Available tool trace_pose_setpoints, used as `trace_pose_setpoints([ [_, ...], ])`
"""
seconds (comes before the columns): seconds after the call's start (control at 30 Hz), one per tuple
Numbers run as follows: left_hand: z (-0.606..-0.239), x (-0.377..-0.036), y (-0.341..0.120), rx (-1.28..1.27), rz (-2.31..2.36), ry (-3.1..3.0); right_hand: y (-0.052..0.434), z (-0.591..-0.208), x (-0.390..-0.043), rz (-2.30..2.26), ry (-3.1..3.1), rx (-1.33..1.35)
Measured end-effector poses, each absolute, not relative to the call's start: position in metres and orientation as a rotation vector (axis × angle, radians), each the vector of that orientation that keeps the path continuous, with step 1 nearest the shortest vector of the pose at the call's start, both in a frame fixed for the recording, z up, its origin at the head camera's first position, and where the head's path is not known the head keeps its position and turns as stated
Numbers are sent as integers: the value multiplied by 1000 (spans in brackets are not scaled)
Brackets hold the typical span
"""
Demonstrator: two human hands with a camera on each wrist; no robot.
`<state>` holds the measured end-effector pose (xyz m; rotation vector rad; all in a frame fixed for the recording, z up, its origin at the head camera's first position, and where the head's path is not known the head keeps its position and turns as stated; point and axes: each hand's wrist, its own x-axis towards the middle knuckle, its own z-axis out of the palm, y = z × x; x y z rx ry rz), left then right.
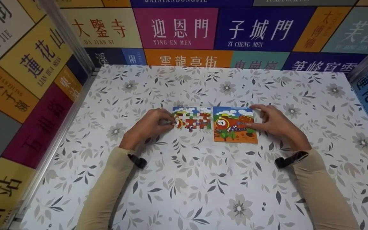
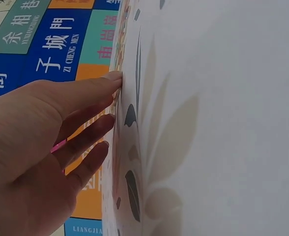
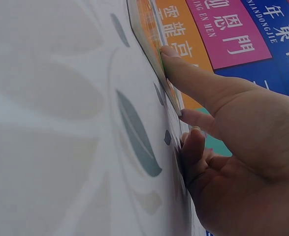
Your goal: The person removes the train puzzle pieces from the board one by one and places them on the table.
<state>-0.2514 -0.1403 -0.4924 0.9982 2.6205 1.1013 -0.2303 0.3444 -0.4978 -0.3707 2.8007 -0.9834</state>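
Note:
A small jigsaw (image 1: 192, 118) of a red train lies on the floral tabletop, light gaps showing between its pieces. At its left edge is my left hand (image 1: 155, 123), thumb and fingertips touching the pieces there. In the left wrist view that hand (image 2: 46, 132) has fairly straight, spread fingers, with the thumb tip low at the tabletop. Just right of the jigsaw lies a picture board (image 1: 235, 135) with the same train printed whole. My right hand (image 1: 272, 121) rests its thumb on the board's right side, the index finger near the upper right corner. The right wrist view shows the board (image 3: 151, 44) edge-on.
A white table (image 1: 209, 188) with grey leaf patterns extends around both items. Upright panels with coloured Chinese signs stand behind (image 1: 176, 28) and on the left (image 1: 30, 70). Dark bands (image 1: 137, 161) circle both wrists, over tan sleeves.

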Motion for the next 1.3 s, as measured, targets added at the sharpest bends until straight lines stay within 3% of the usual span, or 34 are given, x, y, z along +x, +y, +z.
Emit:
trace_pose_setpoints([
  [0.9,-490,-248,-138,1001,1040,2647,344,-499,-233,-940,2814,-350],
  [1.3,-477,-242,-111,1132,1048,2605,346,-498,-231,-957,2784,-289],
])
